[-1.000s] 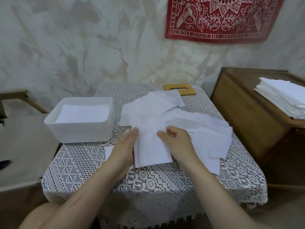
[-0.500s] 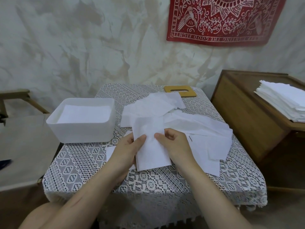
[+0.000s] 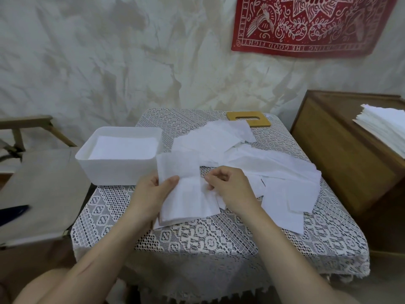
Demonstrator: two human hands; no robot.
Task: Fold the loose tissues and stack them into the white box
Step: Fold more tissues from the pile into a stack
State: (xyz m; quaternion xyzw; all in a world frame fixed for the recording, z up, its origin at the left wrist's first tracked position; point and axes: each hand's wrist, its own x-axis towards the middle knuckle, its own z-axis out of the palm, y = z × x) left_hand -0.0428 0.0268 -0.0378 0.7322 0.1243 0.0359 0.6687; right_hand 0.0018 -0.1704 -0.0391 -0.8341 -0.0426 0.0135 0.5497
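pinched from both sides, the tissue (image 3: 188, 200) was half-folded, its near end on the lace-covered table (image 3: 197, 242). the left hand (image 3: 151, 194) gripped its left edge with the thumb on top, and the right hand (image 3: 232, 189) nipped its right edge with curled fingers. its long axis ran away from the person. the white box (image 3: 114, 170) sat just beyond and to the left, nearer the left hand. the stack (image 3: 125, 148) already inside lay broadside, left to right, so the sheet probably needed a quarter turn before going in. the loose tissues (image 3: 274, 165) lay heaped to the right, reaching in under the right hand.
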